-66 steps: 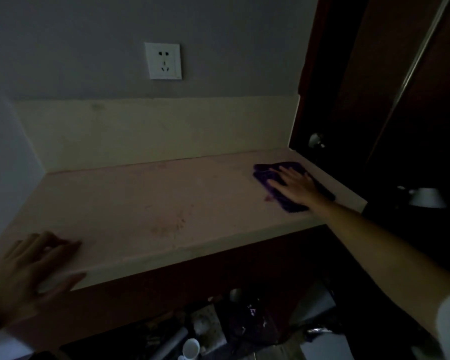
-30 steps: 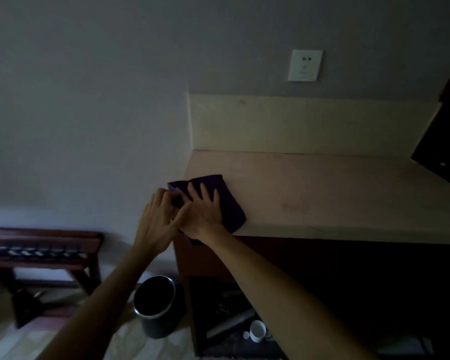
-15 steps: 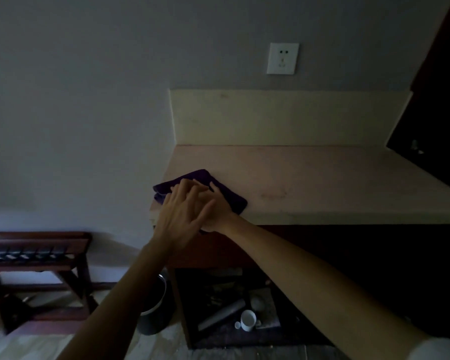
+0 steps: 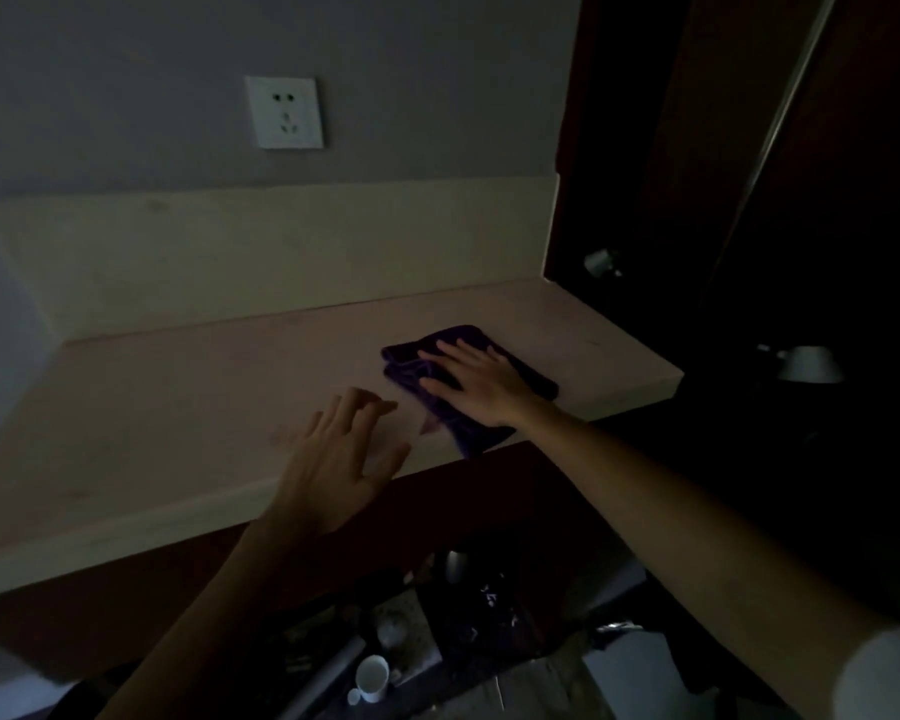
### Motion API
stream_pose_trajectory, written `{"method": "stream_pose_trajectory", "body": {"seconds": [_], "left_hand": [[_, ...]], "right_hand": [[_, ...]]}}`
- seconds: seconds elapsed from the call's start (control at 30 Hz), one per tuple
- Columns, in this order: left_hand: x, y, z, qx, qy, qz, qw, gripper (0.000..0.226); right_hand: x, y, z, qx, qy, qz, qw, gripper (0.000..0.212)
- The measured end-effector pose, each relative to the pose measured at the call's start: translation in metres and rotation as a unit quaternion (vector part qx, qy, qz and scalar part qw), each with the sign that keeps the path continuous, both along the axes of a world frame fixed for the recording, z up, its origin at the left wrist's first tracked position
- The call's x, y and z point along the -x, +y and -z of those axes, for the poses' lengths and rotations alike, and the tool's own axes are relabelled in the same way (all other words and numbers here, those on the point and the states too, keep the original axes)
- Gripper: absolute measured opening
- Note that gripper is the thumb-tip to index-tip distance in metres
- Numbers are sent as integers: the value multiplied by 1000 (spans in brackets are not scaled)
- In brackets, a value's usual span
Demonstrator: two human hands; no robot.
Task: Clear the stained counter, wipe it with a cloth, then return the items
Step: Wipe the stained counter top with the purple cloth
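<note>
The right hand [image 4: 476, 384] is pressing flat, fingers spread, on the folded purple cloth [image 4: 463, 379], which is lying on the worktop [image 4: 188, 418] with its near corner hanging just past the front edge under the wrist. The left hand [image 4: 341, 459] is hovering spread and holding nothing, just left of the cloth, over the front edge. A faint reddish mark is showing between the two hands. The likely risk: a stroke pulled toward the body could drag the overhanging cloth off the edge. In this dim light, pale stains beyond the left hand could also be getting missed.
</note>
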State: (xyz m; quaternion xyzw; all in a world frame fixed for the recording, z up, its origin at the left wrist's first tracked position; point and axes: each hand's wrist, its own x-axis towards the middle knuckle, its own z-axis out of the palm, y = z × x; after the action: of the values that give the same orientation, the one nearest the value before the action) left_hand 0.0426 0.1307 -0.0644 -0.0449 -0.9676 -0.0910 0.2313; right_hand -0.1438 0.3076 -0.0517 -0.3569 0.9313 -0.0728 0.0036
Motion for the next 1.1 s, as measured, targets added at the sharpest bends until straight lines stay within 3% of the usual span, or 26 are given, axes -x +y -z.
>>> {"method": "stream_pose_trajectory", "body": {"seconds": [0.23, 0.37, 0.83, 0.93, 1.03, 1.1], "left_hand": [[59, 33, 0, 97, -55, 35, 993, 63], [63, 31, 5, 128, -44, 42, 990, 60], [59, 35, 1, 126, -57, 21, 990, 64], [58, 33, 0, 106, -71, 23, 992, 65], [52, 35, -3, -18, -80, 31, 996, 67], [36, 35, -2, -107, -35, 28, 993, 54]], "right_hand": [[80, 120, -3, -7, -2, 121, 993, 74], [95, 167, -1, -16, 3, 185, 983, 74], [96, 156, 4, -26, 28, 218, 975, 67], [81, 147, 6, 68, 70, 206, 974, 60], [34, 123, 14, 205, 124, 115, 964, 44], [-13, 94, 26, 273, 135, 24, 952, 38]]}}
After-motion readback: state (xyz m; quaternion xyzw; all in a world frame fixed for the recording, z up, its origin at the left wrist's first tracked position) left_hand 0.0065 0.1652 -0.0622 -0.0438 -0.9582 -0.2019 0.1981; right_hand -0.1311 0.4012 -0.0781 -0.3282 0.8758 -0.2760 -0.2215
